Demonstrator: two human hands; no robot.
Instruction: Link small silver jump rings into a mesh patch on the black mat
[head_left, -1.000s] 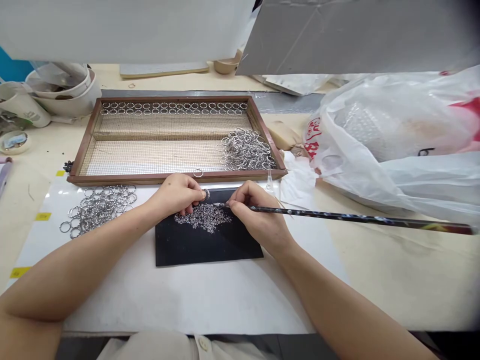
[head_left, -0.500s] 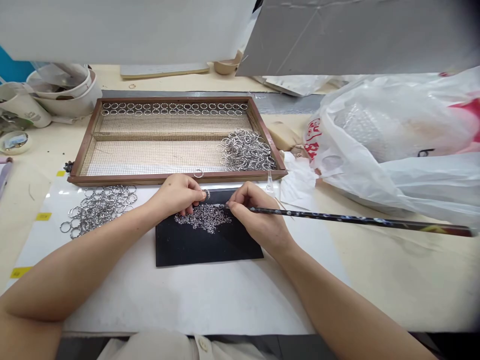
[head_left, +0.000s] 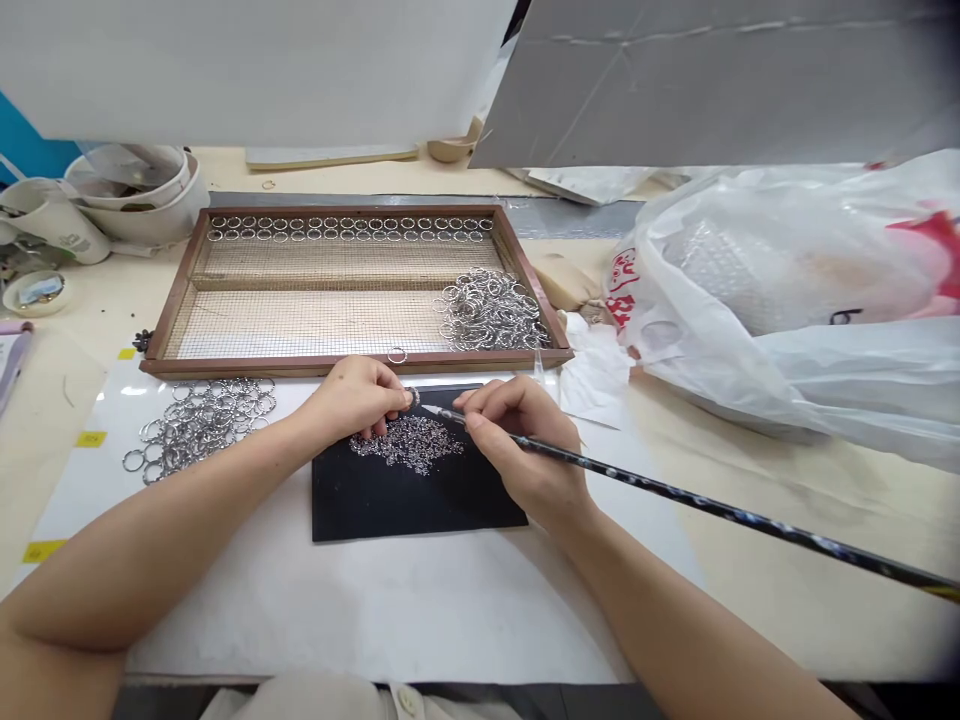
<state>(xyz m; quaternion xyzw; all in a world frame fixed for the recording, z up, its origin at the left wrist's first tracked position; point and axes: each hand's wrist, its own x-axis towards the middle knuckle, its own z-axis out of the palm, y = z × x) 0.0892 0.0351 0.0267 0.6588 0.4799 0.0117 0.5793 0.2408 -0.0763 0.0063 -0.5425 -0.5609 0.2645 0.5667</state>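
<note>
A small metal ring (head_left: 413,397) is pinched between the thumb and fingers of my left hand (head_left: 358,398), above the far edge of a black board (head_left: 420,505). My right hand (head_left: 525,440) grips a long dark patterned stick (head_left: 645,480) with a pale pointed tip, like a pick-up pen. The tip points at the ring and is very close to it; whether they touch I cannot tell. Tiny shiny stones (head_left: 409,445) lie scattered on the board below both hands. Left of it, partly behind my left forearm, is a pile of silvery rings (head_left: 210,420).
Behind the board, a wooden-framed mesh tray (head_left: 360,366) holds rings in two rows and a heap of rings (head_left: 491,310). A plastic bag (head_left: 750,300) bulges at right. White tubs (head_left: 161,215) stand at left. Grey and white panels (head_left: 712,90) hang overhead.
My right hand has lifted the stick's tip from the stones up to the ring, and its rear end has swung down. My left hand keeps hold of the ring. The view has shifted slightly.
</note>
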